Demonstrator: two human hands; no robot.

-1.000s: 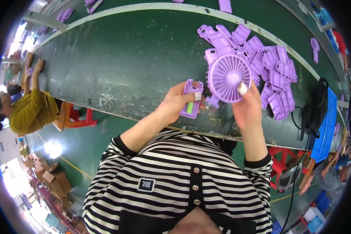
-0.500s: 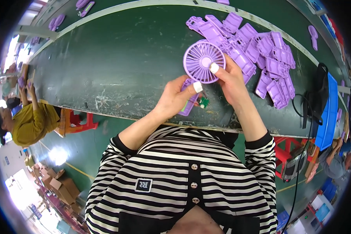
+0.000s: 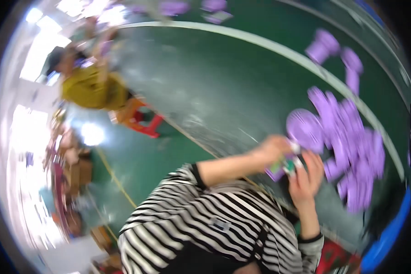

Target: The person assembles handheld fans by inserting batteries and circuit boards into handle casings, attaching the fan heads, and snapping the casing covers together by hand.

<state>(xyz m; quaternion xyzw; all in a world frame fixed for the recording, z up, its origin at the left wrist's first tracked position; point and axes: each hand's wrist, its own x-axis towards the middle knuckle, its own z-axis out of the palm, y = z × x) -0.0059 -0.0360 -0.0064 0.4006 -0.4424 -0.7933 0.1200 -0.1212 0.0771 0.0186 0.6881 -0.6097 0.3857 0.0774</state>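
The picture is smeared by motion. My left hand (image 3: 275, 150) is closed on a purple handheld fan, near where its round slatted head (image 3: 304, 129) meets the handle (image 3: 274, 173). White covering shows on the thumb tip. Beside it, my right hand (image 3: 309, 176) has its fingers bent around a small green circuit board (image 3: 289, 165) at the handle, seemingly pinching it. Wires are too blurred to make out. Just to the right of the fan lies a heap of purple plastic housings (image 3: 351, 141) on the dark green tabletop (image 3: 233, 91).
More purple parts (image 3: 323, 46) lie beyond the pale strip (image 3: 278, 51) across the table. At far left, a co-worker in a mustard top (image 3: 93, 86) sits on a red stool (image 3: 144, 121). Cardboard boxes (image 3: 80, 171) stand on the floor; a blue tray (image 3: 388, 233) is at lower right.
The view has swung left and tilted, so my hands and the heap appear farther right. My right hand has left the fan's round head and is now down at the circuit board.
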